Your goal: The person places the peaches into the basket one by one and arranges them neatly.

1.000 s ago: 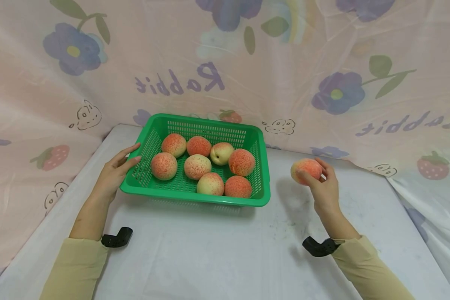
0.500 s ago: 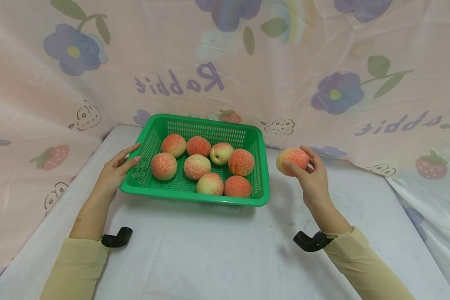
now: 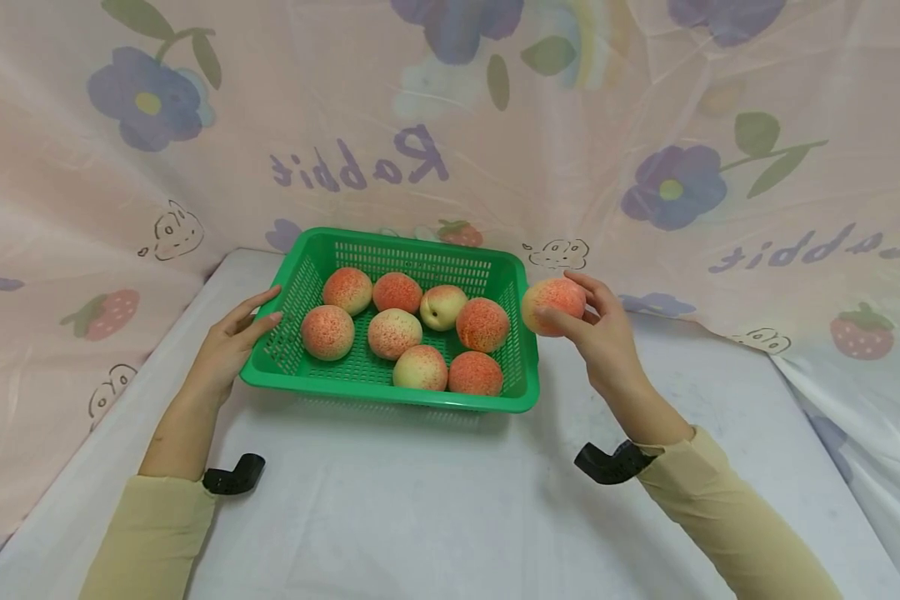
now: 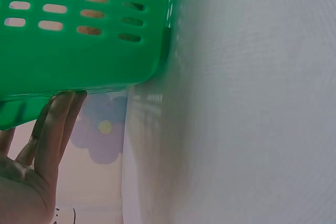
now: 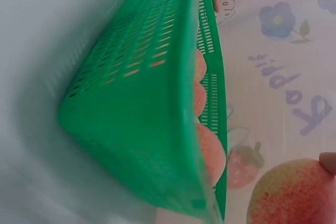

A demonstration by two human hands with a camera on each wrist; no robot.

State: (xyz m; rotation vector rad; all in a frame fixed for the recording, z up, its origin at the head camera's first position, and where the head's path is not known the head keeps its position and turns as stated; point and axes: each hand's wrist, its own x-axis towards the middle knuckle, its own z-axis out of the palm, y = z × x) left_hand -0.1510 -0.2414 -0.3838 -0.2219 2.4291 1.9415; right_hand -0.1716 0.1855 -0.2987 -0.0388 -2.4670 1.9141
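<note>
In the head view, my right hand [image 3: 611,346] holds a yellow-and-red peach [image 3: 553,307] between thumb and fingers. The peach is just at the right rim of a green plastic basket [image 3: 390,398], raised above the table. Part of this peach [image 5: 294,195] shows in the right wrist view, with one fingertip on it. My left hand [image 3: 221,350] touches the basket's left rim, its fingers fairly straight. In the left wrist view, extended fingers [image 4: 55,135] rest against the basket's outer side. Several peaches, among them a pale one [image 3: 395,334], lie inside the basket.
A white-covered table [image 3: 390,517] lies under the basket. Behind it hangs a pink curtain [image 3: 540,167] printed with flowers and mirrored lettering, close to the basket's far side. Black wrist cameras [image 3: 234,475] sit on both forearms.
My right hand has moved left and toward the back with the peach, from over the table's right side to the basket's right rim. The left hand and basket have stayed put.
</note>
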